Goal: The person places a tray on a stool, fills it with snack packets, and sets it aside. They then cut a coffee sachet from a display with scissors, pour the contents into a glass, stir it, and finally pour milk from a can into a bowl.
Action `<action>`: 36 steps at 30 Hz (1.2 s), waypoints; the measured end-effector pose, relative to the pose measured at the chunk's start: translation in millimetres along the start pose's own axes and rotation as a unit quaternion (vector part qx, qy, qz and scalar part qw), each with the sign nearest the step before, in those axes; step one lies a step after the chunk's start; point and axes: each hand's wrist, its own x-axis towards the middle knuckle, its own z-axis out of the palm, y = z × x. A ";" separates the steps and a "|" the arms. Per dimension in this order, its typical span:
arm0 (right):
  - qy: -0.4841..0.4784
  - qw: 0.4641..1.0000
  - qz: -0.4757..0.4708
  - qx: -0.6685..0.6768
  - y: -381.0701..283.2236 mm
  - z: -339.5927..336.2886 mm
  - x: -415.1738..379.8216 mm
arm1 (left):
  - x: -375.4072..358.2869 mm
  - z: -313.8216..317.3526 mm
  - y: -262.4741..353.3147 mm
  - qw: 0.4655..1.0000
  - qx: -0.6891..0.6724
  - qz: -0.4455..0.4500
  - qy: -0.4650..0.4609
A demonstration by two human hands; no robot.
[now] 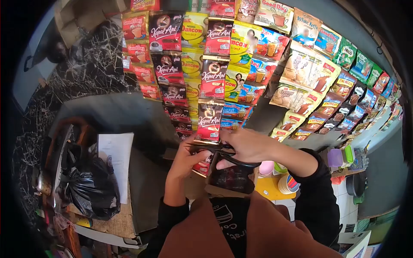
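Black bag (92, 185) and paper (116, 155) lie beside hanging sachets (211, 86)

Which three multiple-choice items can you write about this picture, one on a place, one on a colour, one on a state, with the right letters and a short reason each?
1. Where is the black plastic bag?
A. To the left of the hands
B. Hanging among the sachets
C. On the tiled floor at the right

2. What colour are the handles of the scissors?
A. Red
B. Black
C. Yellow

3. What is the right hand doing?
A. Resting open on the white paper
B. Pressing flat on the wall
C. Holding the scissors at the Kapal Api strip

Answers:
1 A: the bag lies low at the left, beside the white paper.
2 B: the loops under the right hand are black.
3 C: its grip is closed on the scissors just below the strip's lowest sachet, while the left hand holds a sachet beneath.
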 end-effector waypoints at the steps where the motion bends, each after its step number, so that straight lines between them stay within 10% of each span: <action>1: 0.001 1.000 0.001 0.002 -1.9 -1.7 0.5 | 1.6 2.1 -5.3 0.999 -0.026 0.012 0.018; 19: 0.020 0.999 -0.009 0.035 35.9 26.8 19.3 | 26.0 4.3 -20.7 0.988 0.135 0.069 0.028; 21: 0.249 0.962 -0.094 0.066 74.9 62.0 38.1 | 57.3 -20.7 -45.6 0.964 0.256 0.070 0.024; 25: 0.395 0.917 0.009 0.046 167.6 136.9 78.0 | 100.1 -91.8 -161.9 0.991 0.116 -0.010 0.068; 29: 0.321 0.915 0.200 0.139 190.3 246.0 63.8 | 57.2 -121.5 -230.5 0.979 -0.069 -0.031 0.188; 36: 0.357 0.784 0.399 0.314 198.2 314.6 3.6 | -41.5 -131.5 -245.5 0.963 0.001 -0.072 0.260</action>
